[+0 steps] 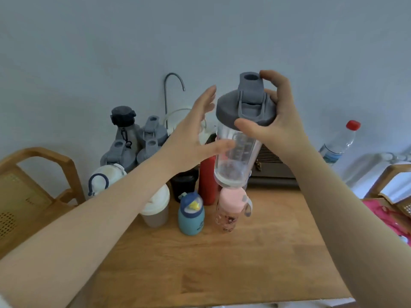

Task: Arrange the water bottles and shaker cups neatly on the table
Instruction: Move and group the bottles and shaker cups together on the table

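Observation:
A clear shaker cup (235,161) with a grey flip-top lid (244,107) hangs in the air above the wooden table (222,263). My right hand (278,121) grips it by the lid. My left hand (195,134) is spread open just left of the cup, its thumb near the clear wall. Below stand a pink bottle (230,210), a blue bottle (191,214), a red bottle (208,181), a black cup (183,185) and a white-lidded shaker (155,210). Several grey-lidded shakers (133,141) crowd the back left.
Wooden chairs stand at the left (33,187) and at the right (391,185). A dark box (271,167) sits at the table's back against the wall. A plastic water bottle with a red cap (340,141) leans at the right. A curved metal spout (173,85) rises behind the shakers.

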Tool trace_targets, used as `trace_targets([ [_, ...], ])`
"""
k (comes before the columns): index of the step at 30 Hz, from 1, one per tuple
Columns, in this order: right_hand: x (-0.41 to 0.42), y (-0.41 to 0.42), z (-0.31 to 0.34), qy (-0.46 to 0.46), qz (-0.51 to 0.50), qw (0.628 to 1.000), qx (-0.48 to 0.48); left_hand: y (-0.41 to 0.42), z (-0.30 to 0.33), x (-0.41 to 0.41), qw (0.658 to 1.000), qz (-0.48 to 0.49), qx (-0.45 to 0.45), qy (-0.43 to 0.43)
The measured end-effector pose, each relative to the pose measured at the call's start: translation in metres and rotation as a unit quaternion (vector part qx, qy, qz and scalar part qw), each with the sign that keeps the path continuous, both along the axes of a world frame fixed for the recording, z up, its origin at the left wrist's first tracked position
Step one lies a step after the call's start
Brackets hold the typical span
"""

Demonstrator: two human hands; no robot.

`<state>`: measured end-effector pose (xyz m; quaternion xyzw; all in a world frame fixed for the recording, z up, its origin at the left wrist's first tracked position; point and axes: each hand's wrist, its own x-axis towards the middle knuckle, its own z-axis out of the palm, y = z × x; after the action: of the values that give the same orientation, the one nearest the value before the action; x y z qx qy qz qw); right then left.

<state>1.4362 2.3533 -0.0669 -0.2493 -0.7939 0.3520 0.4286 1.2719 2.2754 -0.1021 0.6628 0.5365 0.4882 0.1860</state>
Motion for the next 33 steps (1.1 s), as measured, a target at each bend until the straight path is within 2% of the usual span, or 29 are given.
trace_targets([
  [3,0.002,0.047,0.015,0.071,-0.04,0.996,-0.027,0.023,-0.015,-0.02,0.994,0.067,-0.072,0.039],
  [5,0.002,0.081,0.021,0.096,-0.061,0.993,-0.042,0.039,-0.027,-0.03,0.985,0.079,-0.134,0.076],
  [10,-0.02,0.146,-0.002,0.04,-0.055,0.997,-0.046,0.077,-0.053,-0.026,0.958,0.045,-0.248,0.137],
  [14,-0.043,0.176,-0.034,0.014,-0.013,0.997,-0.069,0.092,-0.072,-0.022,0.913,0.049,-0.288,0.286],
  [16,-0.051,0.186,-0.046,0.017,0.006,0.995,-0.095,0.099,-0.076,-0.025,0.892,0.05,-0.305,0.329],
  [19,-0.055,0.193,-0.058,0.029,0.023,0.992,-0.118,0.106,-0.075,-0.032,0.891,0.06,-0.313,0.324],
  [27,-0.031,0.212,-0.07,0.052,0.017,0.994,-0.097,0.131,-0.068,-0.043,0.927,0.084,-0.268,0.247],
  [33,-0.022,0.216,-0.082,0.049,0.016,0.994,-0.099,0.146,-0.061,-0.047,0.924,0.123,-0.268,0.243],
])
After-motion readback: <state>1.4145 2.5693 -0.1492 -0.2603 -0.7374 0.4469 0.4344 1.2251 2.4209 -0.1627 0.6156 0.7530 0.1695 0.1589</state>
